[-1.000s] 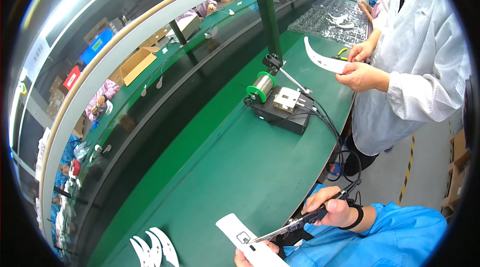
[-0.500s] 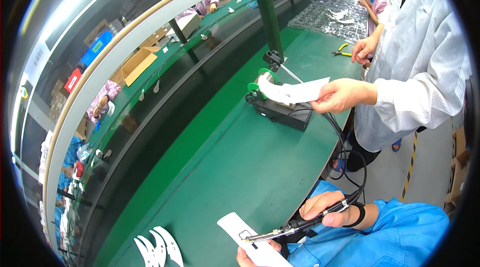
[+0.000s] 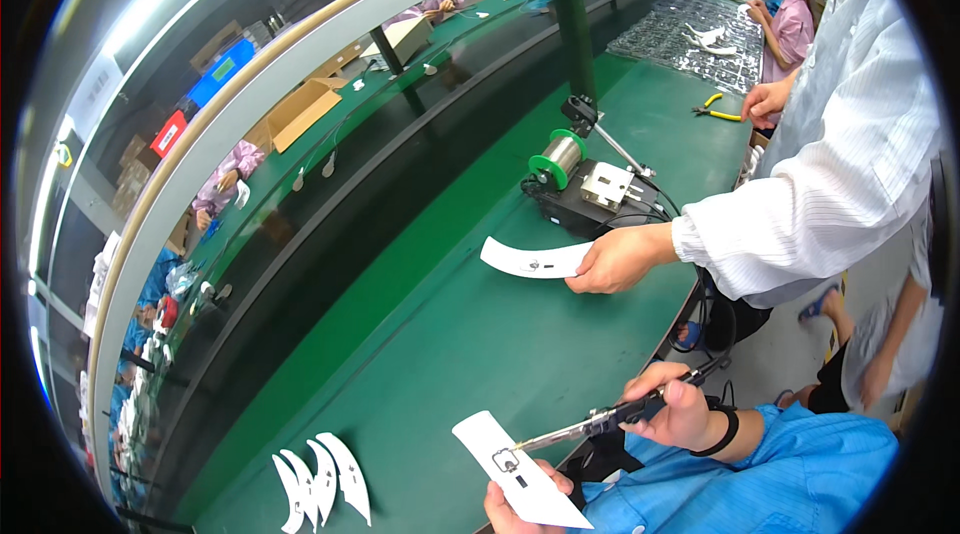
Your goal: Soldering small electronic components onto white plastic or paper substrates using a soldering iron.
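Panel (image 3: 535, 496), white and strip-shaped, sat at the lower centre of the frame, pinched along its edges by the left hand (image 3: 499, 506), while the right hand (image 3: 672, 416), up and to its right, was wrapped around a soldering tool (image 3: 605, 423) whose tip met the black outline on the panel's face, though actual contact could not be told. Most of the left hand was hidden behind the panel, and a co-worker's hand (image 3: 625, 259) and sleeve (image 3: 770, 234) partly covered the black box (image 3: 572, 218) on the tabletop (image 3: 420, 374).
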A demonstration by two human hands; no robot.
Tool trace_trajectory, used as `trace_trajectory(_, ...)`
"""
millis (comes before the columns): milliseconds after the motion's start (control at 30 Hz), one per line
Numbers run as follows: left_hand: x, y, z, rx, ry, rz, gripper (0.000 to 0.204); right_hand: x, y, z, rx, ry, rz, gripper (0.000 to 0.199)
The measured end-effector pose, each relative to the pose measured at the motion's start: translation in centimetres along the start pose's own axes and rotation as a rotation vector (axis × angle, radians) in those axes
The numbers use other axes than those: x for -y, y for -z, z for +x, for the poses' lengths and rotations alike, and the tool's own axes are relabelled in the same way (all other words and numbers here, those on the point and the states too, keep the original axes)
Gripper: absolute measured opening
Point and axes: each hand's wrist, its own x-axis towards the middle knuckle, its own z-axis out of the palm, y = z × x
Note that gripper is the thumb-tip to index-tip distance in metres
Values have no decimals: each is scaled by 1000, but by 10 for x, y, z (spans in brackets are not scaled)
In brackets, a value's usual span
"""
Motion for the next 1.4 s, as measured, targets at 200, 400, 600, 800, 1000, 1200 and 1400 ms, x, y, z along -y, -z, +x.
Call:
trace_trajectory(200, -4, 15, 0, -14, -12, -14, 36, -10, -2, 3, 3, -23, 83, 39)
trace_trajectory(400, -2, 34, 2, 52, -49, 2, 42, -14, -6, 3, -38, -39, 97, 40)
trace_trajectory(600, -1, 35, 3, 81, -11, -71, 44, -15, -4, 6, -25, -57, 94, 42)
trace_trajectory(800, -1, 36, 4, 94, -25, -18, 44, -14, -3, 4, -19, -65, 108, 41)
trace_trajectory(1000, -1, 35, 8, 30, -17, -16, 42, -12, -2, 5, -3, -28, 145, 34)
trace_trajectory(1200, -3, 31, 10, 22, 20, -53, 40, -11, 2, 5, 37, -14, 140, 29)
trace_trajectory(1400, 0, 24, 8, 8, -3, 1, 40, -8, 5, 4, 63, 16, 79, 31)
